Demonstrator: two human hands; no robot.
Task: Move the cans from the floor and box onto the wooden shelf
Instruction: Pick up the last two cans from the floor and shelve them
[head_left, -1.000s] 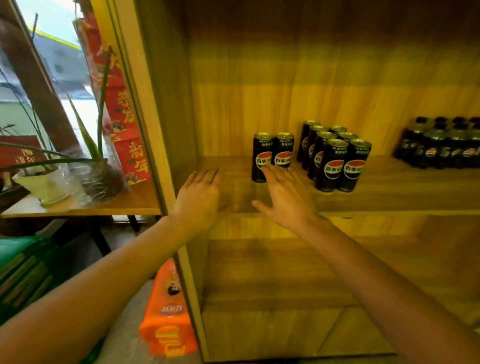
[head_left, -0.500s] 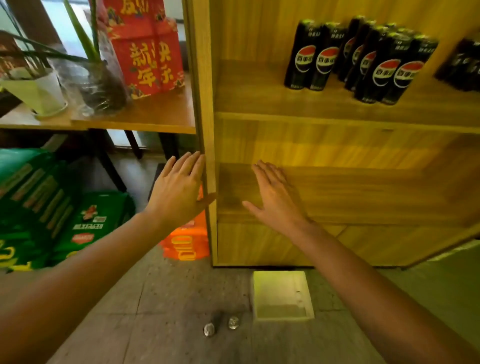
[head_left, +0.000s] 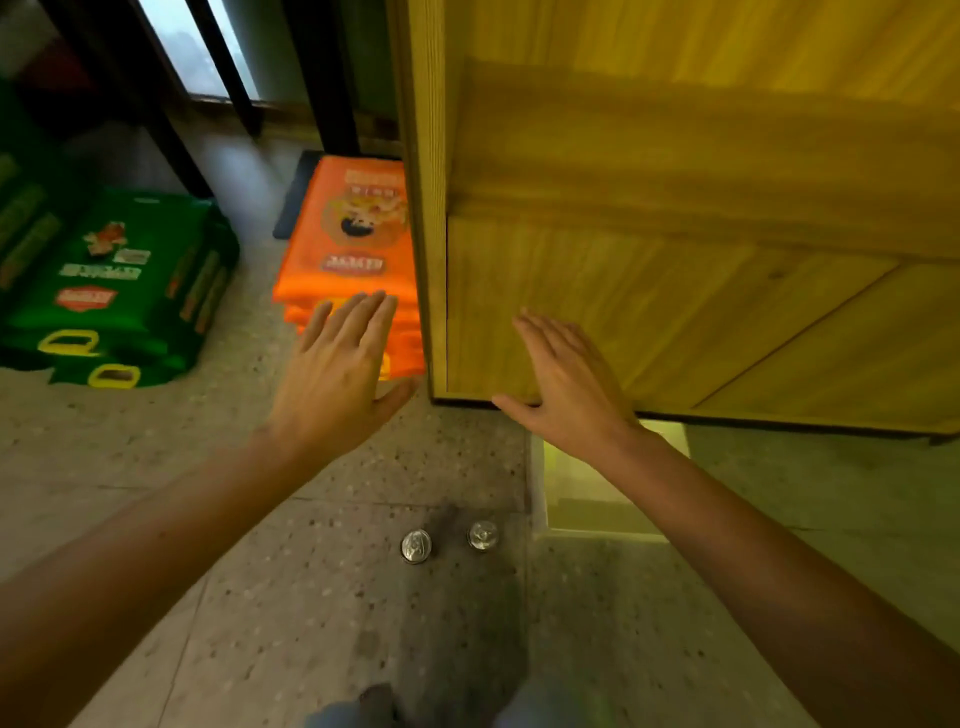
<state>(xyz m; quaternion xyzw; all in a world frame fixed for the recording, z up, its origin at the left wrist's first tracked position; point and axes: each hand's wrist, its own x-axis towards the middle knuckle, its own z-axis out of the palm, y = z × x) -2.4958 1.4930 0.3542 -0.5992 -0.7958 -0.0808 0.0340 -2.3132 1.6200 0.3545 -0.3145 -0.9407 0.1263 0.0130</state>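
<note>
Two cans stand upright on the speckled floor, seen from above by their silver tops: one can (head_left: 416, 545) on the left and a second can (head_left: 483, 535) just right of it. A white box (head_left: 540, 483) sits on the floor beside them, partly hidden by my right forearm. The wooden shelf (head_left: 675, 208) fills the upper right; only its lower part shows. My left hand (head_left: 337, 374) is spread flat, palm down, above the floor left of the shelf's corner. My right hand (head_left: 566, 384) is also spread, in front of the shelf's bottom panel. Neither hand holds anything.
A stack of orange bags (head_left: 353, 260) lies against the shelf's left side. Green bags (head_left: 114, 291) are piled at the far left. Dark table legs (head_left: 166, 119) stand at the back left. Open floor lies around the two cans.
My view has tilted down from the shelf's cans to the floor. Both empty hands have dropped from the shelf board to the shelf's base. The two floor cans now sit nearer the middle.
</note>
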